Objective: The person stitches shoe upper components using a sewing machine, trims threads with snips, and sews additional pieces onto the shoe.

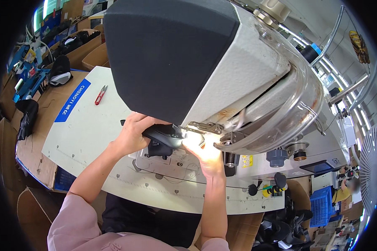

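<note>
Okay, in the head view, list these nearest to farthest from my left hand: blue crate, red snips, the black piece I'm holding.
1. Black piece: in your left hand, at its right side.
2. Red snips: up and left, on the white table.
3. Blue crate: far right, beyond the table.

head view: left fisheye of a head-worn pair | looks down from above and behind bare left hand (134, 131) and bare right hand (207, 154) | hands close, mid-frame; boxy black-and-white sewing machine head (176, 54) above them, nearer the lens | white flat tabletop (79, 134) bowing around them
</note>
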Demonstrator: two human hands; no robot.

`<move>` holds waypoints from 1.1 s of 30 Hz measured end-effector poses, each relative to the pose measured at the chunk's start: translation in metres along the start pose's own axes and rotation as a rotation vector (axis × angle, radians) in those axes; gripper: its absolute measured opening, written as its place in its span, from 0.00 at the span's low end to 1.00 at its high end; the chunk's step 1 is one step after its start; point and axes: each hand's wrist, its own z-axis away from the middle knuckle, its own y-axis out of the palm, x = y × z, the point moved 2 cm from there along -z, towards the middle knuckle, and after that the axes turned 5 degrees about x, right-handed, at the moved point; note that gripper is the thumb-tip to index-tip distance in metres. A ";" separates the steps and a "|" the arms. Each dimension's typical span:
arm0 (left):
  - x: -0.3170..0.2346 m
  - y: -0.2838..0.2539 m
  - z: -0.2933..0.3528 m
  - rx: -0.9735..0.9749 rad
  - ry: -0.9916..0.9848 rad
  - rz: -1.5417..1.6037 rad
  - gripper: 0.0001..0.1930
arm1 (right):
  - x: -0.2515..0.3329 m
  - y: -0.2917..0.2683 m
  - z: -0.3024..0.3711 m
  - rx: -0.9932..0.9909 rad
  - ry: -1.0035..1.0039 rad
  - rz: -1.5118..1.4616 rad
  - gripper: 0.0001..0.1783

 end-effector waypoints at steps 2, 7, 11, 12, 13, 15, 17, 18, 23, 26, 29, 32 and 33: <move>0.000 -0.001 0.002 0.022 -0.013 -0.025 0.30 | 0.019 0.016 0.014 -0.157 -0.113 0.063 0.15; 0.021 -0.030 0.003 -0.155 -0.099 -0.031 0.30 | 0.035 0.037 0.043 -0.584 -0.677 0.800 0.20; 0.019 -0.070 -0.009 -0.444 -0.323 0.456 0.27 | 0.028 0.068 0.054 -0.145 -0.879 0.987 0.18; 0.023 -0.088 0.003 -0.465 -0.450 0.540 0.27 | 0.024 0.083 0.048 -0.017 -0.914 1.045 0.25; 0.023 -0.102 0.012 -0.507 -0.517 0.661 0.26 | 0.023 0.099 0.046 0.082 -0.883 1.054 0.26; 0.021 -0.130 0.030 -0.434 -0.633 0.877 0.25 | 0.025 0.128 0.041 0.236 -0.900 1.100 0.32; 0.016 -0.141 0.038 -0.387 -0.686 0.952 0.25 | 0.022 0.145 0.037 0.194 -0.940 1.012 0.26; 0.014 -0.143 0.043 -0.403 -0.725 0.980 0.26 | 0.024 0.150 0.033 0.170 -0.959 0.982 0.24; 0.016 -0.158 0.057 -0.406 -0.806 1.035 0.26 | 0.037 0.177 0.025 0.307 -1.041 0.944 0.18; 0.002 -0.163 0.046 -0.450 -0.627 0.702 0.26 | 0.039 0.187 0.031 0.382 -0.999 0.781 0.13; -0.057 -0.163 0.012 -0.410 -0.081 0.086 0.36 | 0.066 0.195 0.051 0.432 -0.797 0.560 0.12; -0.074 -0.158 -0.001 0.485 0.077 0.185 0.40 | 0.085 0.190 0.073 0.579 -0.561 0.326 0.10; -0.075 -0.150 -0.003 0.597 -0.005 0.341 0.39 | 0.083 0.184 0.077 0.551 -0.536 0.241 0.09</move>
